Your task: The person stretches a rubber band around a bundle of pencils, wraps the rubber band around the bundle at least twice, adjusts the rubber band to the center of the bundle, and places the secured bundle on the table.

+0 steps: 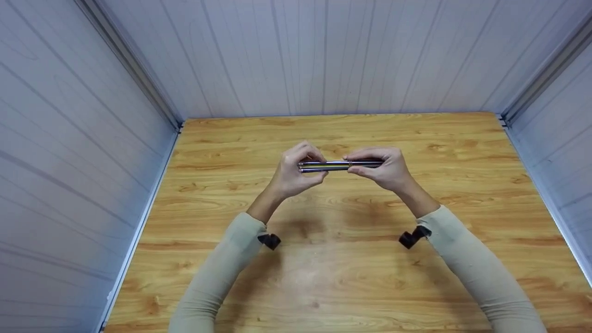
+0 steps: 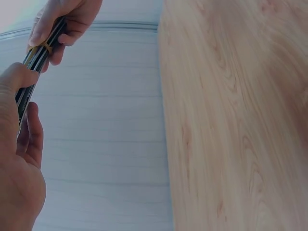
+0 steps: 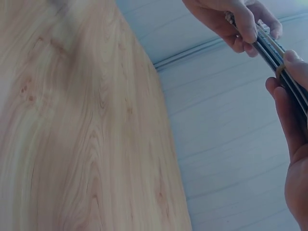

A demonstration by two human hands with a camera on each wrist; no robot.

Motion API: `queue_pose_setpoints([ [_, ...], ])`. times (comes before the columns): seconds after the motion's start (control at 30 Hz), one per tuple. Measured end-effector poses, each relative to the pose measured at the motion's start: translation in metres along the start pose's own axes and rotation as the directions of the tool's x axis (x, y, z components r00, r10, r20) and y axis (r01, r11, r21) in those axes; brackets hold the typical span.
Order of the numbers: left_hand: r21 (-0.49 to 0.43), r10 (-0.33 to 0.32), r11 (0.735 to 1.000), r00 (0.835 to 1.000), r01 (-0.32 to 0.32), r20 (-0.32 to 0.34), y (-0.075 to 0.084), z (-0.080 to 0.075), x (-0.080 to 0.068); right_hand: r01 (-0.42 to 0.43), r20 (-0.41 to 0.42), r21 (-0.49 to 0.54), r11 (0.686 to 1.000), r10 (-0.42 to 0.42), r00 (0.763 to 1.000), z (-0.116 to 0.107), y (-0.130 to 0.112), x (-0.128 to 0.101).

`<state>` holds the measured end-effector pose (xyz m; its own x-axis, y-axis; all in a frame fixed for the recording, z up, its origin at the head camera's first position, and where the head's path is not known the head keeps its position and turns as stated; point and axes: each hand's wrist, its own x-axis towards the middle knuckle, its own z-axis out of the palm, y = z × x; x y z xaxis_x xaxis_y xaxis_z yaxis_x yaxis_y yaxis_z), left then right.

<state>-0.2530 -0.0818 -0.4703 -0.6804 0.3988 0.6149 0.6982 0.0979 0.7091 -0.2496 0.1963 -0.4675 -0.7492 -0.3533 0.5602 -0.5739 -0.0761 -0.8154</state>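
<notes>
Both hands hold one bundle of thin, dark, striped sticks that look like pencils (image 1: 336, 165), level above the table. My left hand (image 1: 296, 172) grips the bundle's left end between thumb and fingers. My right hand (image 1: 386, 167) pinches the right part, thumb on the near side and fingers on the far side. A yellowish rubber band (image 3: 280, 71) goes round the bundle close to the right hand's thumb tip, and it also shows in the left wrist view. Palms and fingers partly hide both ends of the bundle.
Beneath the hands lies a wood-grain table (image 1: 319, 277). Pale panelled walls stand at the back (image 1: 300, 55), left (image 1: 69, 152) and right (image 1: 569, 138). A small black camera mount (image 1: 269, 240) sticks out from the left sleeve, another (image 1: 409, 239) from the right.
</notes>
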Motion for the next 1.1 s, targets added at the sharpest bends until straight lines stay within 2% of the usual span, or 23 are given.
queue_pose_setpoints([
  [0.23,-0.083,-0.04,0.996,0.998,0.037,-0.044,-0.003,-0.002,0.0,0.075,0.068,-0.113,0.991,-0.068,0.995,-0.006,-0.002,0.003],
  [0.53,-0.128,-0.059,0.99,0.998,0.058,-0.008,0.001,0.008,0.001,0.147,0.105,-0.107,0.983,-0.136,0.985,0.003,-0.003,0.007],
  [0.73,-0.126,-0.088,0.988,0.996,0.087,0.0,-0.001,0.006,-0.003,0.182,0.127,-0.131,0.974,-0.166,0.978,0.003,0.002,0.007],
  [0.93,-0.137,-0.098,0.986,0.995,0.092,-0.034,-0.004,0.003,-0.005,0.191,0.143,-0.182,0.965,-0.166,0.976,0.003,0.0,0.007],
  [1.1,-0.131,-0.098,0.987,0.994,0.09,-0.051,-0.001,0.004,-0.005,0.247,0.135,-0.224,0.943,-0.221,0.966,0.008,-0.002,0.01],
])
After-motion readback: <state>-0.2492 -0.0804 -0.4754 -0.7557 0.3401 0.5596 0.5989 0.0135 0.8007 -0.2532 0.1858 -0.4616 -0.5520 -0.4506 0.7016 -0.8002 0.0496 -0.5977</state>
